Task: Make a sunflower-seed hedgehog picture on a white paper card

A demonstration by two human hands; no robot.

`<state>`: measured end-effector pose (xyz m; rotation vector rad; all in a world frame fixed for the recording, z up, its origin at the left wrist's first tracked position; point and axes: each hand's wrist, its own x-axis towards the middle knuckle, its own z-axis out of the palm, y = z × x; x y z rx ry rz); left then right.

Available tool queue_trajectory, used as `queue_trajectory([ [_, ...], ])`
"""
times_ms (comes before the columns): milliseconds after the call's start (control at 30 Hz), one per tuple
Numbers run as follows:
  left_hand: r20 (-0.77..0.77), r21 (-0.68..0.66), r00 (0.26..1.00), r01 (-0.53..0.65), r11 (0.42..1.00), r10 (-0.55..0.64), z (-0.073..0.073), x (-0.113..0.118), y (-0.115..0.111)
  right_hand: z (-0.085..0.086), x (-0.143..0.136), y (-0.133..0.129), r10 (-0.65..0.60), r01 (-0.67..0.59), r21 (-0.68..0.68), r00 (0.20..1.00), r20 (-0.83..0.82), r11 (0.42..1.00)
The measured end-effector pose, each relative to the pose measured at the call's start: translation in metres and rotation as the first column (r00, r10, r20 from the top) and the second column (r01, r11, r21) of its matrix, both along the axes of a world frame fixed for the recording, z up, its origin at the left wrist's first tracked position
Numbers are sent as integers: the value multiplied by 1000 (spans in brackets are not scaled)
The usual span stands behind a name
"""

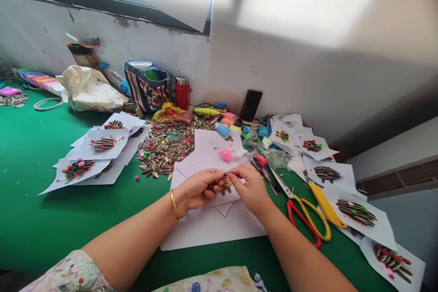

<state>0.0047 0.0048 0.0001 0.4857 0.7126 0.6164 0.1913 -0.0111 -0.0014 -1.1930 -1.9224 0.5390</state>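
My left hand [201,188] is closed over white paper near the middle, with its fingers around a partly hidden cluster of sunflower seeds [226,185]. Close against it, my right hand [249,186] pinches something small and dark between thumb and index finger; the fingertips of both hands nearly meet there. Under the hands lie white sheets [219,232]. A lump of pink clay [225,154] rests on the paper just beyond them. Behind my left hand spreads a pile of loose striped seeds [164,150] with small coloured balls.
Scissors [308,219] and a yellow cutter [326,205] lie right of my right hand. Papers with seed figures stand at left [102,143] and right [357,212]. Along the wall are a phone [251,105], a red flask [181,93], a striped bag [148,86] and clay packets.
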Motion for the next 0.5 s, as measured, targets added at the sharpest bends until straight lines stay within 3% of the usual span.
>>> queue_trajectory([
  [500,-297,213,955,59,975,7,8,3,-4,-2,1,0,30,-30,22,999,16,999],
])
